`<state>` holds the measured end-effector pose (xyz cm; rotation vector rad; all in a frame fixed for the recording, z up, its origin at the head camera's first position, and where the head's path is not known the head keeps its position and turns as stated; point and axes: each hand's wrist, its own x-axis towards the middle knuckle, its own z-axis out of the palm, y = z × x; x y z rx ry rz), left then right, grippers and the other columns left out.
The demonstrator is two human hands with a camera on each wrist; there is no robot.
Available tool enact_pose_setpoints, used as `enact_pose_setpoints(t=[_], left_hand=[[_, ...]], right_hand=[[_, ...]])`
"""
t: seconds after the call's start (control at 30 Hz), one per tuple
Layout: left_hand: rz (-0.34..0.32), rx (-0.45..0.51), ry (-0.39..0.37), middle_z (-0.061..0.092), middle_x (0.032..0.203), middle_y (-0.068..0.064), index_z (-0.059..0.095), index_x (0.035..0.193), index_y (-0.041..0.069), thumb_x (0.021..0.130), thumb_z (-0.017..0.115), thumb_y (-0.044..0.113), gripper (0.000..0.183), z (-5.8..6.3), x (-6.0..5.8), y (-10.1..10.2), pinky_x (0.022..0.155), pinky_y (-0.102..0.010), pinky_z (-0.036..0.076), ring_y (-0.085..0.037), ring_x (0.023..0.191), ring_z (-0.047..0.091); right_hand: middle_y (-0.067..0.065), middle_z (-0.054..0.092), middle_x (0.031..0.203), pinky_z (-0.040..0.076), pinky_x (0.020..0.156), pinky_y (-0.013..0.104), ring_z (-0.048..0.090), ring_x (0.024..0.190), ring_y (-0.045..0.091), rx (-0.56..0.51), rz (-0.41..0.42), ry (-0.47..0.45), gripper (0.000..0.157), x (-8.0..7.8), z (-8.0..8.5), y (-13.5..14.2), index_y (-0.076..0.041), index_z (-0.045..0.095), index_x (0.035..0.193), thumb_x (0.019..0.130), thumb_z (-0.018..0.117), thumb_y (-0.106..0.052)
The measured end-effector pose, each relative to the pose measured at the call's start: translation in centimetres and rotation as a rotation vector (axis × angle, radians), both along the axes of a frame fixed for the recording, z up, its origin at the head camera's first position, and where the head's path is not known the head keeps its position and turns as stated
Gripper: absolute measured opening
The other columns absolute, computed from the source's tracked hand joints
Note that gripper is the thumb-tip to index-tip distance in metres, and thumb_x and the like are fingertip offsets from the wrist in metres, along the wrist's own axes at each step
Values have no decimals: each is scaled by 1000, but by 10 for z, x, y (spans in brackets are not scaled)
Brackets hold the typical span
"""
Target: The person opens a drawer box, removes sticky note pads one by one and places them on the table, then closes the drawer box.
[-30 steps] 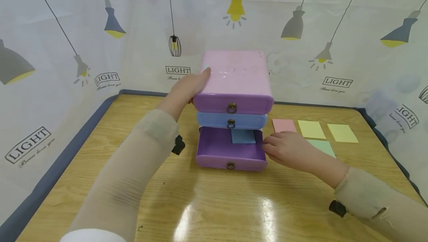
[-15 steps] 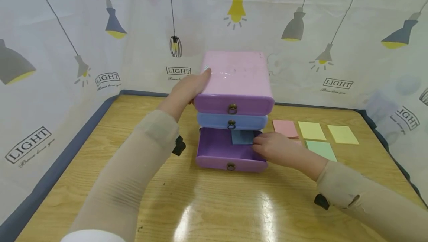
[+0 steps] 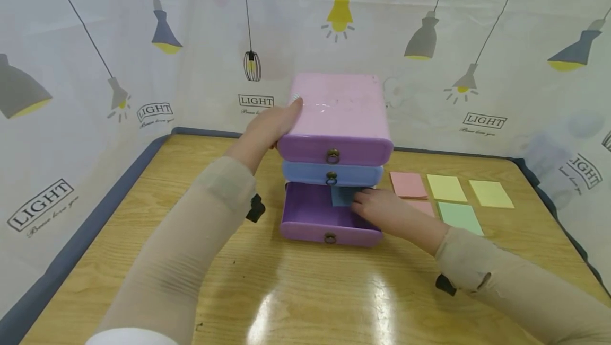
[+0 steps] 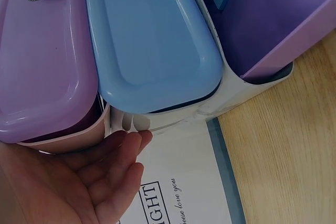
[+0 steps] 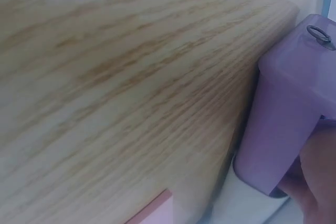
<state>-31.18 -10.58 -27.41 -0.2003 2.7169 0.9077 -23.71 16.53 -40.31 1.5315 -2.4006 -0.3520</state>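
Observation:
In the head view, a small pink-topped cabinet [image 3: 336, 104] stands on the table. Its top purple drawer and blue middle drawer [image 3: 307, 171] are closed, while the bottom purple drawer [image 3: 305, 233] is pulled out. My left hand [image 3: 269, 125] steadies the cabinet's left side, thumb on its top edge; the left wrist view has its fingers [image 4: 123, 153] loosely extended along the side wall. Inside the bottom drawer lies a blue sticky note pad [image 3: 340, 196]. My right hand [image 3: 396, 213] reaches over the drawer's right wall, fingertips at the pad's right edge; I cannot tell whether they pinch it.
Right of the cabinet lie two pink pads, the back one [image 3: 407, 183] partly above the other [image 3: 421, 208]. Two yellow pads [image 3: 446, 187] and a green pad [image 3: 459, 218] lie farther right. A lamp-printed cloth [image 3: 205, 69] encloses the wooden table [image 3: 238, 292].
My right hand has moved left from the drawer's right edge into the drawer, its fingers now overlapping the blue pad. The left hand and the cabinet stay put.

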Motion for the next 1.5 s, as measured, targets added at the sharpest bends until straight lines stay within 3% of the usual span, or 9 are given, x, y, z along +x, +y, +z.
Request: enact_pose_setpoints(t=[0.27,0.43,0.77,1.0,1.17,1.37,1.5], left_hand=[[-9,2,-5,64,91,-12,56,129,6,89,12,78,94,-2,0,1,63,-37,48,-26,73,60],[2,2,-3,64,89,-12,58,124,5,89,12,79,93,-2,0,1,62,-36,48,-26,71,59],[2,13,-8,64,91,-12,56,130,6,89,12,79,95,-1,0,-1,64,-37,48,-26,73,59],[-4,7,-11,64,90,-13,56,131,5,89,12,79,95,1,1,-2,64,-37,48,-26,72,59],[2,1,-15,64,89,-13,56,130,6,89,11,79,95,0,0,-1,62,-36,47,-26,70,58],[5,3,-12,64,87,-12,57,127,6,89,11,79,94,-1,0,0,61,-36,47,-26,69,58],[9,-4,-15,64,88,-13,57,127,6,89,11,79,95,0,1,0,62,-37,47,-27,72,59]], right_hand=[[7,59,90,52,63,36,59,78,23,-68,-58,-20,10,-1,-6,-6,-6,61,90,82,65,0],[8,61,92,52,64,36,60,79,24,-48,-67,3,8,-4,-9,-10,-5,62,91,84,62,-1],[8,60,89,52,59,34,60,72,21,-16,-62,76,10,-5,-11,-15,-2,63,93,84,59,1],[6,55,75,50,56,34,57,63,21,-30,-44,32,5,-7,-11,-14,-4,60,82,82,60,1],[4,53,67,47,53,33,54,60,20,18,-54,-2,11,-6,-8,-14,-7,58,74,80,65,0],[2,55,73,47,54,32,54,64,18,-7,-52,-112,14,-4,-6,-12,-10,59,76,80,72,-9],[3,56,78,48,55,32,56,66,18,-40,-30,-118,14,-5,-8,-12,-9,60,82,82,74,-10]])
